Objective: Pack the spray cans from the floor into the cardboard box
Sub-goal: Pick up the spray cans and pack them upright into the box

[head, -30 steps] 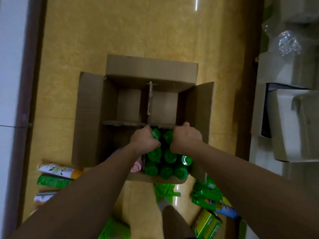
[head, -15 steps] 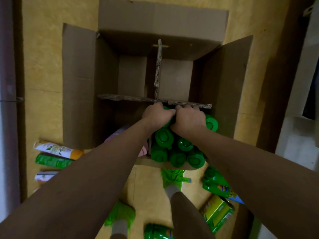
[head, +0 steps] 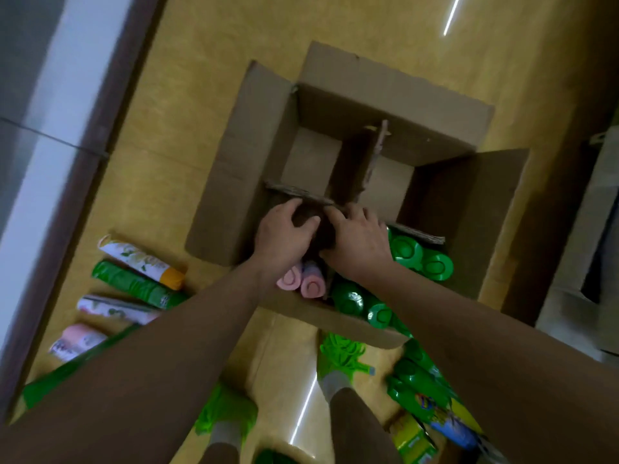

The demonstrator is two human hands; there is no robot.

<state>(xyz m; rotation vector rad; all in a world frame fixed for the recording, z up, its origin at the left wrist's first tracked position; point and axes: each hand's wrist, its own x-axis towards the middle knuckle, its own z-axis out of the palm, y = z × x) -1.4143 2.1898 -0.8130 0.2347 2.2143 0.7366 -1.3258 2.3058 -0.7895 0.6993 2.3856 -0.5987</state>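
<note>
Cans lie loose on the floor beside your feet, easy to kick as you shift. Your left hand and right hand are both at the cardboard box's divider, fingers curled, though what they grip is hidden. Shove that divider sideways and you could tip the green cans packed behind it, blocking the two far cells.

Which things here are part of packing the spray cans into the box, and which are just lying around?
Part of the job:
cardboard box
cardboard divider
green-capped cans in the box
pink-capped cans in the box
cans on the floor
left hand
right hand

Just lying about:
yellow-green packet
white boxes
</note>
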